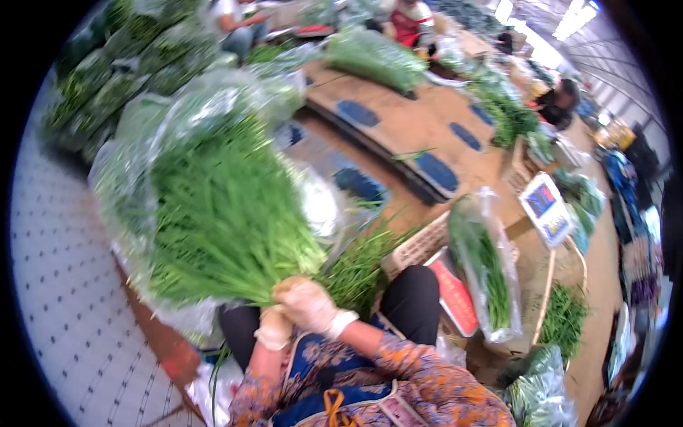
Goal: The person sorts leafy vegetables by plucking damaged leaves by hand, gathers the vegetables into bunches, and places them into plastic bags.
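A large bunch of long thin-leaved greens (220, 220) fans out in front of me, its stem ends gathered at my lap. My right hand (307, 304), in a pale glove, is closed around those stem ends. Just below and against it, my left hand (274, 329), also gloved, grips the same bunch; its fingers are partly hidden by the right hand. Clear plastic bag film (128, 192) surrounds the greens on the left and at the top. Loose greens (356, 274) lie just right of my hands, by my knee.
On the right are a crate (420, 245), a red-and-white scale (455, 295), a bagged bunch (491, 277) and a digital display (546, 208). Full bags of greens (142, 60) are piled upper left. A flat cart (398, 132) carries another bag. Other people work further back.
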`<action>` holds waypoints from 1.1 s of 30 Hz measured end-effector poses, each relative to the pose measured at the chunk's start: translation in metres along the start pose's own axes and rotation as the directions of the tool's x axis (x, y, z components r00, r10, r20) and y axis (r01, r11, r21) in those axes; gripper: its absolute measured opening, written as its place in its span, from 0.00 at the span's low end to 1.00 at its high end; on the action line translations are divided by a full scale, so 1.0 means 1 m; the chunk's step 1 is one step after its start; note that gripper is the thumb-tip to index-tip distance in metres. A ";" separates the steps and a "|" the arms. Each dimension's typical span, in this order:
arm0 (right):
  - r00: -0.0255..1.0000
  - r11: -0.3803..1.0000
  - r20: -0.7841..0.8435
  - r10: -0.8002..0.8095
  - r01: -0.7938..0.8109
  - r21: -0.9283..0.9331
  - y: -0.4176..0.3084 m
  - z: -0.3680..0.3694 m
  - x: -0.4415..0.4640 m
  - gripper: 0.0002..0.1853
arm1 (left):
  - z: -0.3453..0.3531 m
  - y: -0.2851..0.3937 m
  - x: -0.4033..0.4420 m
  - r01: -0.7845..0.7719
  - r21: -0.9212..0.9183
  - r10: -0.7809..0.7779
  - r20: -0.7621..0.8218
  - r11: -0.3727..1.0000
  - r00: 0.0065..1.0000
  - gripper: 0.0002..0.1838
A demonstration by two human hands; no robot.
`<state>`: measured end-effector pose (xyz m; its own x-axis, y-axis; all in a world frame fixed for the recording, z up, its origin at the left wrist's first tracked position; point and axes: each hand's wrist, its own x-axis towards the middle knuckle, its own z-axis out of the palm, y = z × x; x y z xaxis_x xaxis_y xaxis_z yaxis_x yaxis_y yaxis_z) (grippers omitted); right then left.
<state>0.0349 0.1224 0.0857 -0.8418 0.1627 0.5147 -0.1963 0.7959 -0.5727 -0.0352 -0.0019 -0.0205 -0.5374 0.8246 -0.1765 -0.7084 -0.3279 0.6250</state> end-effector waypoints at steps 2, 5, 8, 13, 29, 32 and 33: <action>0.993 0.987 -0.111 0.035 -0.017 0.160 -0.004 0.001 -0.002 0.10 | 0.021 0.011 0.011 -0.104 0.103 0.108 -0.033 0.989 0.994 0.15; 0.909 0.876 0.355 0.221 -0.345 0.338 -0.005 -0.020 -0.016 0.07 | 0.046 0.037 0.010 0.008 -0.143 -0.062 -0.378 0.990 0.924 0.10; 0.836 0.921 0.521 0.173 -0.325 0.216 0.000 -0.057 -0.020 0.10 | 0.043 0.059 0.004 0.050 -0.199 -0.119 -0.352 0.979 0.928 0.15; 0.846 0.856 0.165 0.506 -0.471 -0.211 0.036 -0.057 -0.003 0.29 | 0.073 0.103 -0.011 0.135 -0.416 -0.131 0.039 0.899 0.991 0.23; 0.417 -0.021 0.475 0.775 -0.734 0.679 0.069 -0.027 0.006 0.12 | 0.064 0.071 -0.003 0.043 -0.268 -0.067 -0.082 0.962 0.994 0.20; 0.465 -0.103 0.507 0.726 -0.656 0.748 0.080 -0.028 0.000 0.11 | 0.052 0.053 -0.004 0.083 -0.362 -0.127 -0.098 0.928 0.987 0.20; 0.499 -0.055 0.406 0.766 -0.578 0.814 0.069 -0.031 0.012 0.10 | 0.052 0.055 -0.006 0.069 -0.356 -0.112 -0.103 0.932 0.988 0.20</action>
<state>0.0270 0.1969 0.0720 -0.7741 0.4542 -0.4409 0.0882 -0.6124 -0.7856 -0.0475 -0.0008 0.0543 -0.4988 0.8045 -0.3225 -0.8599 -0.4129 0.3000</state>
